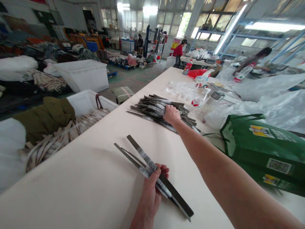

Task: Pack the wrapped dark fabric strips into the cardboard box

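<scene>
Low over the white table, my left hand is closed around a few flat, dark olive strips. Their middles are wrapped in a greyish-white patterned band, and they fan out slightly at the far end. My right hand reaches forward onto a loose pile of similar banded strips. Its fingers curl over strips in the pile, with the fingertips partly hidden. The piled strips lie crosswise on the table, overlapping one another.
Right of my arm stands a green bag, with clear plastic sheeting behind it. A flask and bottles stand beyond the pile. Left of the table are white bins and bundled pale strips. Two people work farther back.
</scene>
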### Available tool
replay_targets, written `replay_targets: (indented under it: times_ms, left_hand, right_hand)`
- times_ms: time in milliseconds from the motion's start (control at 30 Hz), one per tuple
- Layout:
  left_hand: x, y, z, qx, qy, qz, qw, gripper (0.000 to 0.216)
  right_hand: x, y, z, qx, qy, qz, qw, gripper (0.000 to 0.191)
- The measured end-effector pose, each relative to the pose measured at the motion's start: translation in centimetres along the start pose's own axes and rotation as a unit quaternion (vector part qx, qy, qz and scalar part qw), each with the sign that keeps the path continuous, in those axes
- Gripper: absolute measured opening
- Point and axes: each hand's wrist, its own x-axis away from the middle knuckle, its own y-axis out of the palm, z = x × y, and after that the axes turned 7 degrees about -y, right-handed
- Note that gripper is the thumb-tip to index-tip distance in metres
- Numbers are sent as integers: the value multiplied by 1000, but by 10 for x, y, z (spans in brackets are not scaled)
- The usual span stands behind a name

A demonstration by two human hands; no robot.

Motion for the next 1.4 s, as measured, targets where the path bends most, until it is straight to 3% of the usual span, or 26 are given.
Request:
replay_targets:
  times_ms: [100, 233, 533, 700, 900, 1000, 1100, 1200, 1300, 1400]
  left_hand:
    - [-1, -1, 0, -4, 10, -9, 1000, 33]
    - [-2, 0, 0, -17, 27, -14, 999, 35]
    - [-5, 4, -8, -94, 59, 16, 994, 56]
    - [0, 4, -8, -91, 45, -50, 994, 52]
    - [-1, 1, -5, -66, 30, -40, 997, 57]
    - [-2, 3, -5, -49, 20, -50, 997, 58]
    - [-1, 6, -5, -38, 35, -63, 997, 58]
    - [-1, 6, -5, -27, 42, -68, 996, 60]
    - [-1, 6, -5, -20, 33, -67, 997, 64]
    - [-2, 5, -5, -17, 34, -78, 996, 66]
  right_hand:
    - [12, -5, 1, -1, 4, 6, 1000, 34]
    - [47, -17, 1, -23, 19, -18, 999, 36]
    - [188, -58, 9, -192, 44, -112, 974, 50]
    - [231, -55, -22, -205, -50, -160, 964, 58]
    - [230, -52, -17, -287, -186, -173, 924, 84]
    - [217, -46, -5, -351, -250, -195, 881, 99]
    - [195, -30, 1, -417, -260, -199, 848, 108]
    - [169, -13, -2, -371, -219, -200, 880, 86]
    - [145, -11, -9, -234, -204, -190, 932, 60]
    - [135, -19, -16, -134, -174, -233, 947, 65]
